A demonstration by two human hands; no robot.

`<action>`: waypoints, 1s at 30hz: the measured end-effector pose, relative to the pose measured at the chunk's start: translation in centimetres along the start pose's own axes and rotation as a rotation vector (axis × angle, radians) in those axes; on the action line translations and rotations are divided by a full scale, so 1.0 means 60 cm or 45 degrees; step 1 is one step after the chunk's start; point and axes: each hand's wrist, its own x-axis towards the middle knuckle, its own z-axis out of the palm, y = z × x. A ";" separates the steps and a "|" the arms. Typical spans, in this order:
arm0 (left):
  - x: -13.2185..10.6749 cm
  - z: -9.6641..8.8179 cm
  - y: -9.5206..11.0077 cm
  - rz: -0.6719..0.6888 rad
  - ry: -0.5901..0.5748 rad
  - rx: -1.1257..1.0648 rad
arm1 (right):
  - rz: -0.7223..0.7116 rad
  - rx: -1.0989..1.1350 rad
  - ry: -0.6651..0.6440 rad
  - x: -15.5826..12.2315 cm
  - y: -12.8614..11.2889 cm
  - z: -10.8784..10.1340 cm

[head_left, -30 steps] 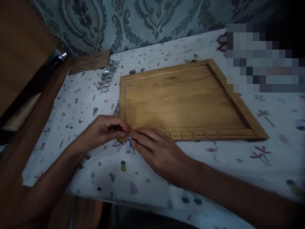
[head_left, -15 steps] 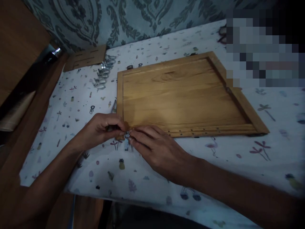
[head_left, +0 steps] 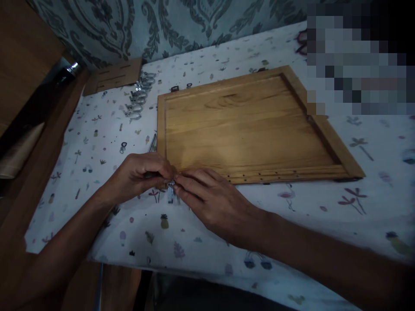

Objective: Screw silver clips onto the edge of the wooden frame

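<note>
A framed wooden board (head_left: 246, 125) lies flat on a patterned white cloth (head_left: 136, 224). At its near left corner my two hands meet. My left hand (head_left: 139, 175) is closed in a pinch at the corner, fingers curled. My right hand (head_left: 207, 201) pinches a small silver metal hook (head_left: 170, 190) that sits against the board's front edge and hangs down over the cloth. A row of small holes (head_left: 262, 176) runs along the front rail of the board.
Several more silver hooks (head_left: 138, 97) lie in a row at the back left, beside a cardboard sheet (head_left: 113, 75). A thin metal tool (head_left: 151, 143) rests left of the board. A wooden cabinet (head_left: 22, 60) stands at the left; a blurred patch covers the upper right.
The view has drifted slightly, so the board sits a little higher in the picture. Both hands stay together at the board's corner on the small hook, with only small finger shifts.
</note>
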 end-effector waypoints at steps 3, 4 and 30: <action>-0.001 -0.004 -0.002 0.005 -0.023 -0.030 | 0.003 -0.002 -0.009 0.001 -0.001 -0.001; -0.002 -0.006 -0.003 0.002 -0.032 -0.044 | 0.001 0.006 -0.008 0.001 -0.001 -0.001; -0.006 -0.021 -0.004 -0.062 -0.081 -0.041 | -0.005 -0.024 0.006 -0.002 0.000 0.001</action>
